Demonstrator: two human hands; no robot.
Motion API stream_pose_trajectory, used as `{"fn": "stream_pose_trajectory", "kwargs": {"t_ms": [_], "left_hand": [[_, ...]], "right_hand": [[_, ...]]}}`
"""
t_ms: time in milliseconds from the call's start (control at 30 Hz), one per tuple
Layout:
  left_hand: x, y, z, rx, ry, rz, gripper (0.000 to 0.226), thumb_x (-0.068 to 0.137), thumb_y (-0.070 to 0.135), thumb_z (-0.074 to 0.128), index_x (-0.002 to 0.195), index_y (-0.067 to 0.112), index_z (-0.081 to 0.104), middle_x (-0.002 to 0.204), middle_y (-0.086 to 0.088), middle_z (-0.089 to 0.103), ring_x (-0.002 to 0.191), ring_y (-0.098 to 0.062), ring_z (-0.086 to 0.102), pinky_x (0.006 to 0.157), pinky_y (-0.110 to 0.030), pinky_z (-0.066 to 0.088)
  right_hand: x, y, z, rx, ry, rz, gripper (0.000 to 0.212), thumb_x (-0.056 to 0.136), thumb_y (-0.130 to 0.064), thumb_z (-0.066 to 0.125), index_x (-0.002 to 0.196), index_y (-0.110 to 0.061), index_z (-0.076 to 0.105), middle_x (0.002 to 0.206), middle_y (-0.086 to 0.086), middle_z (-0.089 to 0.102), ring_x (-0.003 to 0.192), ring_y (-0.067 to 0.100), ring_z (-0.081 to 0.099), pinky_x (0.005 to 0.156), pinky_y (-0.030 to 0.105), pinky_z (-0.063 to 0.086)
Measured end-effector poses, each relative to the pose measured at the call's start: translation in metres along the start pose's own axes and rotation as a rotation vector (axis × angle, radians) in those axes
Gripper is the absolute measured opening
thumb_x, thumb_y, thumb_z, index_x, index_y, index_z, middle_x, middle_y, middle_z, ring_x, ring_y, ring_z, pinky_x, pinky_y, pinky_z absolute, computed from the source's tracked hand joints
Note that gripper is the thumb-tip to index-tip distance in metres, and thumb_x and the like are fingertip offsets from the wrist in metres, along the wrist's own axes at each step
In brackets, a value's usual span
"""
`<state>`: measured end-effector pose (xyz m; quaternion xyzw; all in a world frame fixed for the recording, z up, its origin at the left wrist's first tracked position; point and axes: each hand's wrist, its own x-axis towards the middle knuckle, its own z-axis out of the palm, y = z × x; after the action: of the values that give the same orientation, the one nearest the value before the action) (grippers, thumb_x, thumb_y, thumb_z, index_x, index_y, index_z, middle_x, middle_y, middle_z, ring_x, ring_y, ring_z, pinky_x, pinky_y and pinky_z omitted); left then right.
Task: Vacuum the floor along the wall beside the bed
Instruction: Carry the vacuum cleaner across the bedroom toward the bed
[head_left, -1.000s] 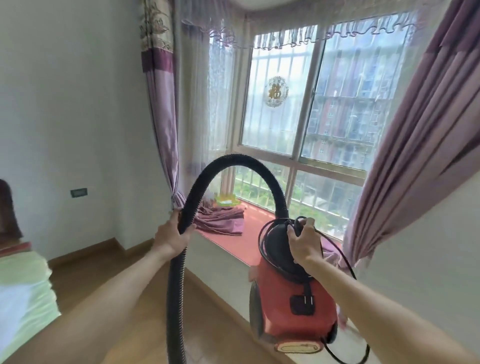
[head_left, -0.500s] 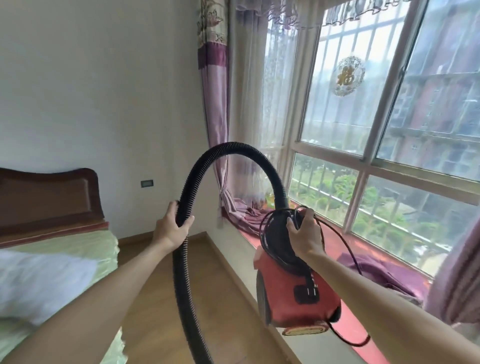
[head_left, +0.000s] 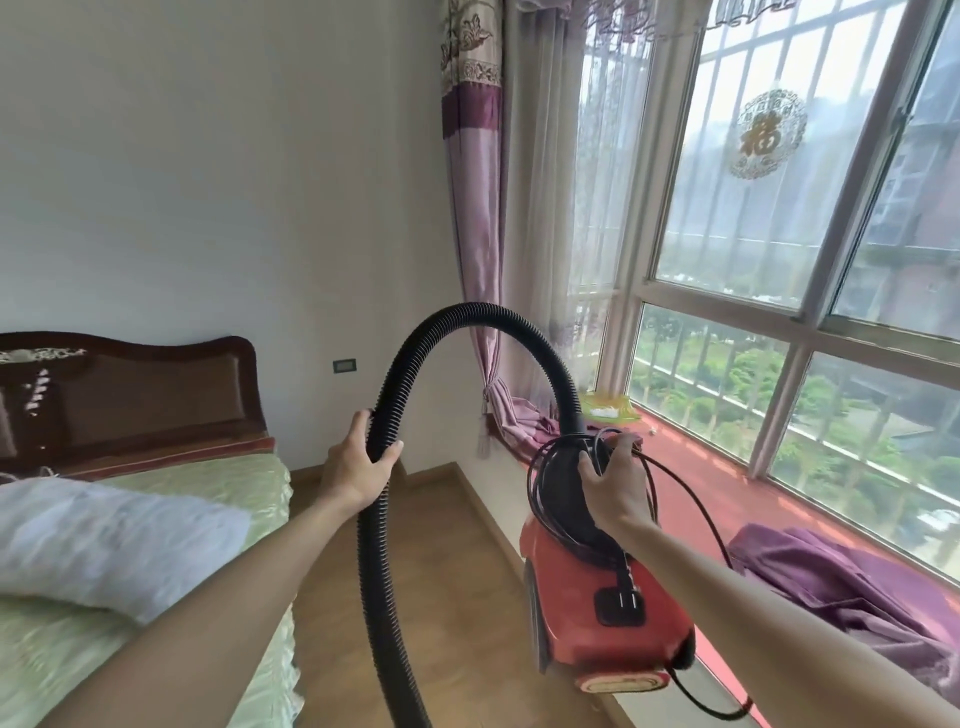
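**Vacuum carried above the floor strip, cord loose: snag and drop risks noted**

Far left: the bed (head_left: 218, 483) with a white pillow (head_left: 104, 540) stands against the wall (head_left: 208, 182). A socket (head_left: 344, 366) sits on that wall, just past the headboard.

Left of centre: the left hand (head_left: 353, 467) has fingers and thumb wrapped round the black hose (head_left: 467, 317) below its arch. The hose's lower end runs out of frame, so the nozzle cannot be assessed.

Centre: the wooden floor (head_left: 457, 571) to be cleaned lies between the bed and the window ledge (head_left: 701, 483), running up to the wall.

Right of centre: the red vacuum cleaner (head_left: 587, 603) hangs in the air over the ledge's edge. The right hand (head_left: 615, 483) curls over its black top, with coils of cord (head_left: 691, 499) trapped under the fingers. The plug (head_left: 621, 603) lies against the body, so the machine appears unpowered.

Risks, as judged:
- A cord loop trails below the body and could catch the ledge edge or a foot.
- Coils under the fingers weaken the hold, so the machine could slip.
- The purple cloth (head_left: 841, 577) on the ledge could be dragged off by the cord.
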<state>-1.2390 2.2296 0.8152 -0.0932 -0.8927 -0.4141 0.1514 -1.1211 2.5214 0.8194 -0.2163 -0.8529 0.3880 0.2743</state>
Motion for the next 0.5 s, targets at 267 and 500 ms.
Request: {"fn": "stream_pose_trajectory", "kwargs": {"t_ms": [267, 500], "left_hand": [[0.062, -0.052, -0.005, -0.031, 0.008, -0.030, 0.038, 0.094, 0.036, 0.065, 0.122, 0.021, 0.044, 0.092, -0.002, 0.066, 0.073, -0.026, 0.064, 0.064, -0.032, 0.047], [0.138, -0.112, -0.017, 0.003, 0.028, -0.044, 0.043, 0.094, 0.040, 0.064, 0.129, 0.025, 0.043, 0.106, 0.003, 0.066, 0.087, -0.030, 0.067, 0.078, -0.043, 0.056]], "right_hand": [[0.048, -0.026, 0.080, -0.016, -0.023, 0.028, 0.025, 0.096, -0.031, 0.055, 0.101, -0.019, 0.033, 0.073, 0.014, 0.060, 0.056, 0.034, 0.062, 0.052, 0.055, 0.056], [0.091, -0.057, 0.160, -0.022, -0.024, 0.012, 0.027, 0.095, -0.034, 0.054, 0.109, -0.019, 0.037, 0.079, 0.009, 0.058, 0.067, 0.038, 0.066, 0.062, 0.053, 0.057]]}}
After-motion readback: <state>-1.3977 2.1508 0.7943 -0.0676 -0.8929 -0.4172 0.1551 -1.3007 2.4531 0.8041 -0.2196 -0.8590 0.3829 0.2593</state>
